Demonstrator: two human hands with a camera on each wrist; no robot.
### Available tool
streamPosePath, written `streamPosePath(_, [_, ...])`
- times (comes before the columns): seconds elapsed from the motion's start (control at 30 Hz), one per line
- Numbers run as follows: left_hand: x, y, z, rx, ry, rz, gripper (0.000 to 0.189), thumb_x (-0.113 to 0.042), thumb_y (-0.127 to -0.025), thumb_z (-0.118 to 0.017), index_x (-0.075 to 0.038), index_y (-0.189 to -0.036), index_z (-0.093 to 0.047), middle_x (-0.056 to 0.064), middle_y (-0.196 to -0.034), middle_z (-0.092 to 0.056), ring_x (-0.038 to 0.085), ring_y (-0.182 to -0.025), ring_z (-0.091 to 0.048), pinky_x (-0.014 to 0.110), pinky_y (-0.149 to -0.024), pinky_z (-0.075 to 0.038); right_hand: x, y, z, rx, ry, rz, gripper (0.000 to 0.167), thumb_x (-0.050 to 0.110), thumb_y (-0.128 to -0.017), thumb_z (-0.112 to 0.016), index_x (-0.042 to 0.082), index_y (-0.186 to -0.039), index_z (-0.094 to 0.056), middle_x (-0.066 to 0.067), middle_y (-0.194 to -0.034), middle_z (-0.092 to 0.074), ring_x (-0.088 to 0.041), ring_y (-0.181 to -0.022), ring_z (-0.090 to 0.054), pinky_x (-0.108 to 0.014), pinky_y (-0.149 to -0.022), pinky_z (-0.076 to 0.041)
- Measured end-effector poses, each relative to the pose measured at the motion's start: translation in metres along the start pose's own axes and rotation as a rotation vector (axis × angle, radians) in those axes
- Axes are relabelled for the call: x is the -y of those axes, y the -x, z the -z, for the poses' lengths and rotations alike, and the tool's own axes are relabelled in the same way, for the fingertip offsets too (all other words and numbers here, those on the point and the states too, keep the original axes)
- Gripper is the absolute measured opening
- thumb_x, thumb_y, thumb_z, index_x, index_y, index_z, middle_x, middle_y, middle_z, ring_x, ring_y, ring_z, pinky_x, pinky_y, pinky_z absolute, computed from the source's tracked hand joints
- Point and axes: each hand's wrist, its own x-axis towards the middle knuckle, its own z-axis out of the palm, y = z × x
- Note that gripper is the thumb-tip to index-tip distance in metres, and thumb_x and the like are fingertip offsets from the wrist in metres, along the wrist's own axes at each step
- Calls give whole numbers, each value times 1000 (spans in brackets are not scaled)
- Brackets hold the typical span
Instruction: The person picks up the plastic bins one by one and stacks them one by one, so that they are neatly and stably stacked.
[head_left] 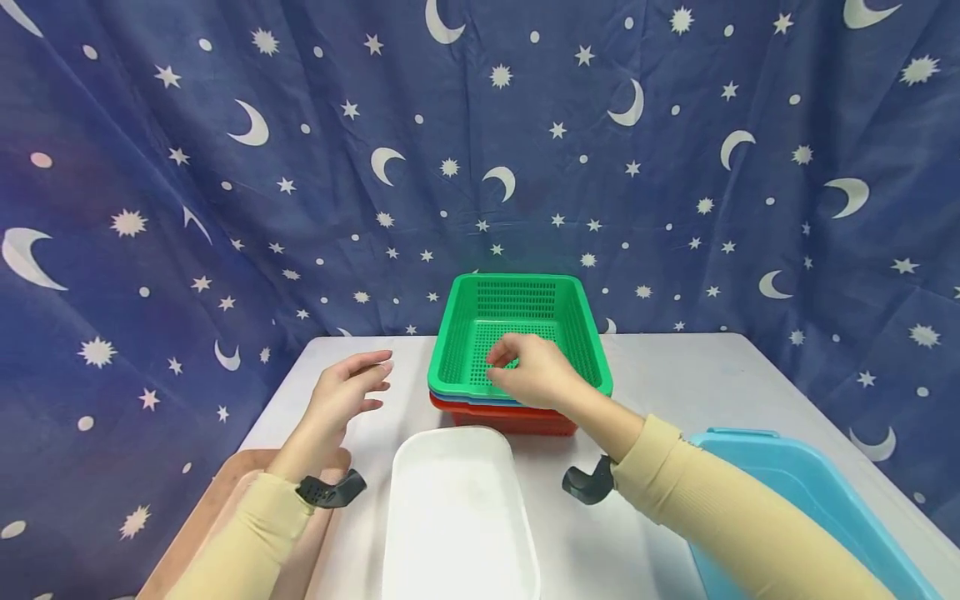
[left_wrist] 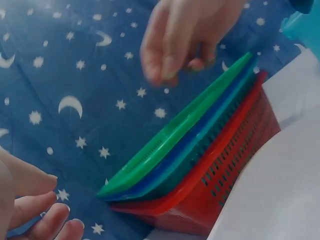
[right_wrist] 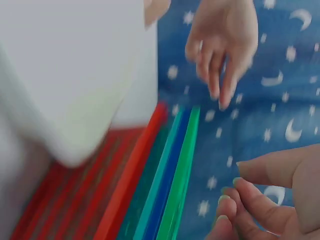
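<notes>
A green basket with slotted walls sits on top of a nested stack, with blue rims below it and a red basket at the bottom. My right hand hovers over the green basket's front, fingers loosely bent and a gap between thumb and forefinger. Nothing shows in its grasp in the right wrist view, where the fingers are bare. Left of the stack, my left hand hangs in the air, its fingers relaxed and holding nothing. In the left wrist view the stacked rims appear tilted between both hands.
In front of the stack lies a white tray. A beige tray is at the left, partly under my left arm, and a light blue tub at the right, partly behind my right sleeve. A star-patterned curtain hangs behind the white table.
</notes>
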Motion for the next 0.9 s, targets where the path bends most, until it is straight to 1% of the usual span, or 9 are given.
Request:
streamPosePath(0.1, [-5, 11, 5, -8, -26, -47, 47, -32, -101, -67, -8, -142, -60, 14, -138, -60, 28, -113, -63, 32, -84, -57, 21, 2, -18, 71, -61, 32, 10, 21, -93, -71, 18, -103, -73, 7, -94, -67, -14, -88, -62, -35, -80, -52])
streamPosePath(0.27, [-10, 23, 17, -24, -130, -134, 50, -38, -101, -66, -10, -142, -61, 15, -134, -63, 25, -109, -64, 29, -81, -58, 48, 4, -47, 187, -141, 64, 10, 21, -91, -73, 17, -100, -72, 9, -88, -67, -11, -81, -62, -30, -75, -52])
streamPosePath(0.37, [-7, 28, 29, -67, -167, -169, 50, -39, -101, -66, -9, -140, -62, 15, -131, -64, 18, -104, -65, 27, -79, -58, 57, 4, -59, 239, -122, 75, 10, 20, -90, -74, 16, -98, -70, 10, -86, -66, -9, -80, -61, -28, -75, -51])
streamPosePath(0.47, [-3, 34, 44, -123, -197, -193, 47, -37, -102, -65, -8, -139, -62, 15, -128, -65, 12, -99, -65, 25, -76, -58, 64, 3, -67, 265, -83, 80, 10, 22, -91, -75, 16, -97, -69, 10, -85, -65, -8, -80, -61, -28, -75, -51])
streamPosePath(0.53, [1, 36, 54, -157, -243, -204, 46, -35, -103, -64, -7, -138, -63, 16, -126, -66, 10, -97, -65, 24, -75, -58, 67, 1, -69, 276, -80, 76, 11, 21, -90, -76, 15, -97, -69, 10, -84, -65, -8, -80, -61, -27, -74, -51])
streamPosePath(0.6, [8, 36, 64, -194, -309, -203, 45, -35, -103, -63, -6, -137, -63, 17, -123, -68, 12, -96, -65, 24, -73, -57, 70, -1, -72, 284, -101, 60, 13, 21, -90, -76, 14, -98, -69, 9, -85, -65, -9, -79, -62, -28, -73, -52])
streamPosePath(0.67, [17, 34, 76, -226, -403, -177, 46, -38, -103, -62, -6, -137, -64, 17, -121, -68, 17, -99, -64, 27, -75, -56, 73, -3, -76, 296, -159, 27, 15, 20, -89, -77, 12, -99, -69, 7, -85, -66, -11, -79, -64, -28, -71, -53])
streamPosePath(0.8, [40, 32, 100, -267, -556, -82, 51, -42, -103, -60, -2, -135, -63, 22, -122, -67, 35, -109, -63, 45, -85, -53, 81, -5, -91, 345, -358, -91, 21, 16, -88, -78, 7, -103, -66, 0, -90, -66, -21, -82, -68, -29, -70, -58])
streamPosePath(0.9, [55, 38, 120, -286, -660, -42, 53, -40, -102, -60, 4, -132, -63, 27, -122, -66, 45, -112, -61, 57, -90, -48, 92, -4, -112, 350, -527, -202, 18, 9, -90, -74, 3, -104, -64, -5, -92, -66, -25, -83, -70, -32, -72, -61])
